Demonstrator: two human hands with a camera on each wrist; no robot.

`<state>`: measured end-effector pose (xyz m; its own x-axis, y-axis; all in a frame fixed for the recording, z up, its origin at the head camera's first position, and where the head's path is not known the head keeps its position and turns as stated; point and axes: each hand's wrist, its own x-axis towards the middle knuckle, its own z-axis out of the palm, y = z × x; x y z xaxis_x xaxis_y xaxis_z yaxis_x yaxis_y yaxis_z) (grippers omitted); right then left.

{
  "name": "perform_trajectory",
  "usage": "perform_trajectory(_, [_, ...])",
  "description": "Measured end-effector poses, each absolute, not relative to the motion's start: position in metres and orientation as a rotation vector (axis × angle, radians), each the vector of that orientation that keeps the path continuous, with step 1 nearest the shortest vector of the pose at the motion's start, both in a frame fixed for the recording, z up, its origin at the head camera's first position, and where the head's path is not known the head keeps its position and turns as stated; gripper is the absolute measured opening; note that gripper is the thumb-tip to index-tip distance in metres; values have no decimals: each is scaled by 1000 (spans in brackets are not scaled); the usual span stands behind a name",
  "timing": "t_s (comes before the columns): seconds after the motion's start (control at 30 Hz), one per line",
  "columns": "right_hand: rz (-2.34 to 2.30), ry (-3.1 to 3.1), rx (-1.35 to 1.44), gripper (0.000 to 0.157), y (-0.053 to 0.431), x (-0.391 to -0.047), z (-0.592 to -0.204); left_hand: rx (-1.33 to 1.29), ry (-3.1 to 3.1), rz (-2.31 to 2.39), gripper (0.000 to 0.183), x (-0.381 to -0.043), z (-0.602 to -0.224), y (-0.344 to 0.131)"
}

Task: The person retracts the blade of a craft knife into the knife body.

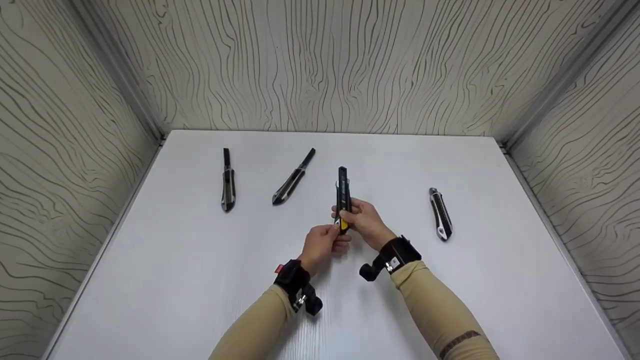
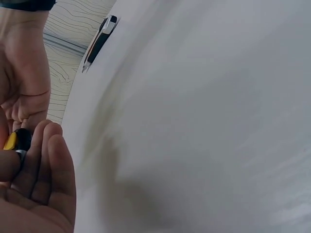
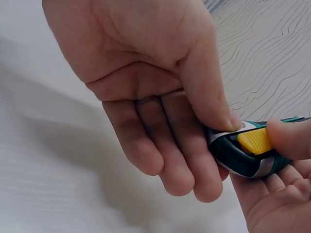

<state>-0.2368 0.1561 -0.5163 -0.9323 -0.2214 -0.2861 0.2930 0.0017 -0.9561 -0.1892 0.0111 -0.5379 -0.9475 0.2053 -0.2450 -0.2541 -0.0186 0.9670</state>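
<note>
Both hands are on one utility knife (image 1: 343, 192), pointing away from me above the white table, its long black front end at the top. Its rounded butt is dark green with silver trim and carries a yellow ribbed piece (image 3: 255, 141). My left hand (image 1: 321, 245) pinches the butt end between thumb and forefinger, the other fingers spread below. My right hand (image 1: 367, 222) grips the handle higher up, its thumb (image 3: 290, 139) against the yellow piece. In the left wrist view only the yellow piece and dark butt (image 2: 23, 139) show between the hands.
Two more utility knives with black front ends lie on the table (image 1: 165, 280), one at the far left (image 1: 228, 187) and one slanted (image 1: 290, 185) left of the hands. Another utility knife (image 1: 441, 215) lies to the right. Patterned walls (image 1: 320, 65) enclose the back and sides.
</note>
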Motion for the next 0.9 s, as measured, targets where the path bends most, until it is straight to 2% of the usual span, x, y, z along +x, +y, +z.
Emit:
perform_trajectory(0.33, [-1825, 2169, -72, 32, 166, -235, -514, -27, 1911, 2034, 37, -189, -538, 15])
perform_trajectory(0.9, [-1706, 2278, -19, 39, 188, -232, -514, 35, 1861, 1947, 38, -189, -539, 32])
